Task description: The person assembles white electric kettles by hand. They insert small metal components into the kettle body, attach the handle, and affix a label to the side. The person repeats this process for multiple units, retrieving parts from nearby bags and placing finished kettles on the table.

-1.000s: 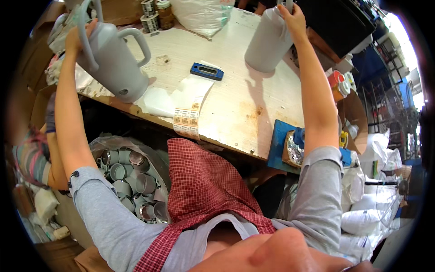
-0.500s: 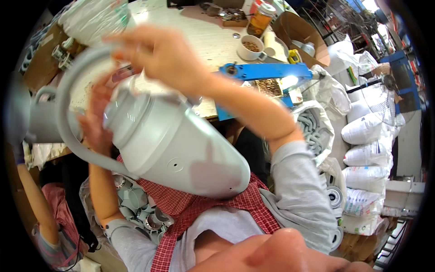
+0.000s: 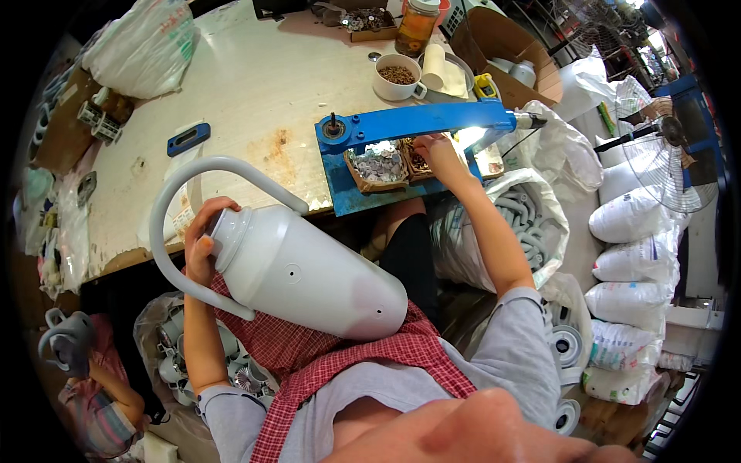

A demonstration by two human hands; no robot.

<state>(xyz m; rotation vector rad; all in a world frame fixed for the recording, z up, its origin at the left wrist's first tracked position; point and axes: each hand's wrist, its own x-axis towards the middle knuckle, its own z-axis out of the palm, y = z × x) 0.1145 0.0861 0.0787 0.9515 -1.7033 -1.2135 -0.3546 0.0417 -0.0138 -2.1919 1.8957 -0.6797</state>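
A light grey thermos jug [image 3: 312, 266] lies tilted across my lap, its neck toward the upper left. My left hand [image 3: 202, 241] is wrapped round its neck. A large curved grey handle [image 3: 162, 202] loops past the neck, its lower end by the jug's shoulder; whether it is fixed there I cannot tell. Small holes show in the jug's side. Under the blue arm of a bench fixture [image 3: 417, 123], my right hand [image 3: 444, 158] reaches into a small box of brass-coloured pieces [image 3: 417, 160], fingertips drawn together. What they hold, if anything, is too small to name.
Beside that box stands a basket of silvery pieces [image 3: 378, 171]. A white cup of small brass parts [image 3: 397, 77] and a blue tool [image 3: 188, 140] lie on the table [image 3: 255, 69]. Right of me is a sack of grey handles [image 3: 517, 220]. A co-worker's gloved hand [image 3: 69, 347] shows at left.
My right hand has left the handle by the jug's neck and moved right into the small box. The jug has settled slightly lower and left, still in my left hand.
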